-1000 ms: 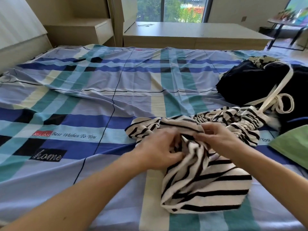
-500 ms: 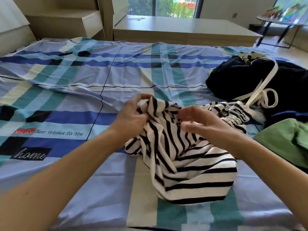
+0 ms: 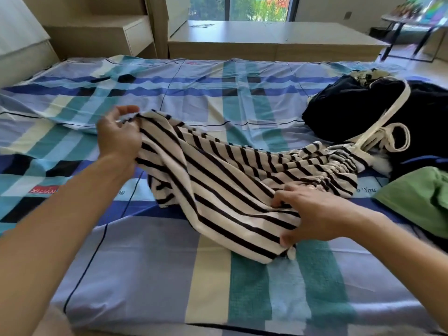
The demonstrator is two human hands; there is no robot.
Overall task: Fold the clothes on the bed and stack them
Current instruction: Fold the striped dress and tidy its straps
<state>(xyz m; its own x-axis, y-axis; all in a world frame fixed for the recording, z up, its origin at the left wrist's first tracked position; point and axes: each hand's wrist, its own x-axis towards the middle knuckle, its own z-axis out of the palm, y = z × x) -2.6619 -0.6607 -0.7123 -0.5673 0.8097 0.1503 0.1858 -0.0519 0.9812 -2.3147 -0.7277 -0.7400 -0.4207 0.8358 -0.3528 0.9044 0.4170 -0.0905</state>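
Observation:
A black-and-white striped garment (image 3: 230, 175) is stretched across the middle of the bed (image 3: 150, 267), which has a blue, teal and cream checked sheet. My left hand (image 3: 118, 139) pinches one edge of the garment and holds it raised at the left. My right hand (image 3: 312, 214) grips the other edge low near the sheet at the right. The garment's far end lies bunched against a dark navy pile of clothes (image 3: 358, 112) with cream straps (image 3: 385, 132). A green garment (image 3: 421, 200) lies at the right edge.
A low wooden platform (image 3: 266, 42) runs beyond the bed under a window. A wooden nightstand (image 3: 106, 35) stands at the far left. A small black-legged table (image 3: 412, 23) is at the far right. Bare sheet spreads left and in front of me.
My hands were close together on the bunched striped garment. They have moved apart, the left one up and leftward, the right one down and rightward, spreading the cloth out.

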